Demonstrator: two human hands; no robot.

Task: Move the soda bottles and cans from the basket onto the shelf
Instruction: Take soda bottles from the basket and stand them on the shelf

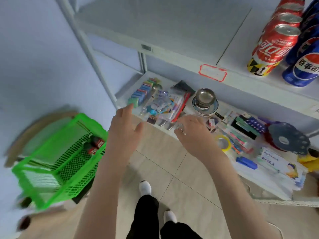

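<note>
Step in hand, as judged: between placements, with a fresh pick from the basket due, since both hands are carrying nothing. The left hand [126,130] is hanging with its grip spread wide and fingers straight. The right hand [191,133] is showing a loosely curled grip, also holding nothing. The green basket [74,171] is sitting at eight o'clock, blurred; at least two small red-labelled cola bottles [95,145] are lying on their sides at its far corner. Red Coca-Cola cans [272,47] and blue Pepsi cans [303,69] are standing upright, side by side, on the upper shelf [172,40] at two o'clock. On the shelf below, a steel bowl [205,96] is resting on stacked plates, with nothing showing inside it. The next move is calling for a reach toward eight o'clock and a grip closing round one bottle.
</note>
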